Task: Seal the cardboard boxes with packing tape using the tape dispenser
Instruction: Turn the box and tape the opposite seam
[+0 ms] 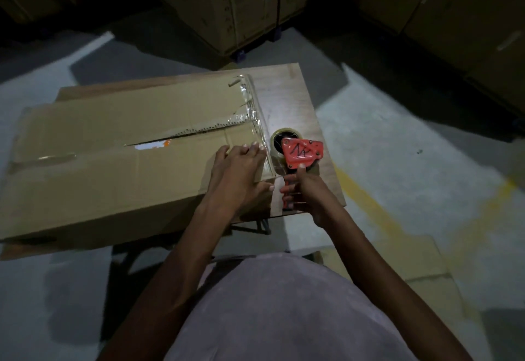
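A long, flat cardboard box lies across a small wooden table, overhanging its left side. Clear packing tape runs along the box's right end, and the centre seam is partly torn. My left hand presses flat on the box's near right corner, fingers straight, thumb over the edge. My right hand grips the handle of a red tape dispenser, which stands just off the box's right end. Its tape roll faces the box.
Stacked cardboard cartons stand at the back, and more fill the far right. The floor is grey concrete with a yellow painted line. A flat cardboard sheet lies on the floor to my right.
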Motion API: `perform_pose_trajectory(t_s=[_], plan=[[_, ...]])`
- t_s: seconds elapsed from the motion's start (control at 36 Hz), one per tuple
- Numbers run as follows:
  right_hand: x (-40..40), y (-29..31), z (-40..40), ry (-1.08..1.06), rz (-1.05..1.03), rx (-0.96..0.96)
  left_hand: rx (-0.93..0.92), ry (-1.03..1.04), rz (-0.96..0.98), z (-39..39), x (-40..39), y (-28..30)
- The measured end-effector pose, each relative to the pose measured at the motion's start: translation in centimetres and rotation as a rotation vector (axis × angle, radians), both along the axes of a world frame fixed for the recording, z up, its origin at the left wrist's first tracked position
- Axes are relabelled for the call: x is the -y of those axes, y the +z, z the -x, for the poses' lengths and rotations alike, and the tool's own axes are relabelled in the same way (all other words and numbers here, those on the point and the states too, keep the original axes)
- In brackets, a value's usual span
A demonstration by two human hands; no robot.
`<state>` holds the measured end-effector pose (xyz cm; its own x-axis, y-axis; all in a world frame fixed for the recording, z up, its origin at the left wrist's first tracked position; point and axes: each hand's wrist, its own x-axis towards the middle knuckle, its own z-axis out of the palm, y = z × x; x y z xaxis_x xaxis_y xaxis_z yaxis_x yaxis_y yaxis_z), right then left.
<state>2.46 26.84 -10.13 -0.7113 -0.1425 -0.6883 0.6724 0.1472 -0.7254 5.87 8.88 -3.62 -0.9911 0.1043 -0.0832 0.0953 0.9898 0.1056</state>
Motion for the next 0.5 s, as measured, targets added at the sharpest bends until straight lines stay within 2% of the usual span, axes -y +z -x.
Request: perform_pose_trajectory(t_s=[0.17, 0.31, 0.5], plan=[[0.8, 2.8, -2.0, -0.041, 0.154, -0.069, 0.037, -0.123, 0.044, 0.7, 1.3, 1.1], [2.2, 2.8, -3.2, -0.201, 0.124, -0.174, 0.052, -0.192, 0.041, 0.9, 2.3, 1.5], [2.8, 2.5, -3.4, -0.329, 0.104, -0.222, 0.021, -0.232, 0.008, 1.0, 2.9, 1.0]])
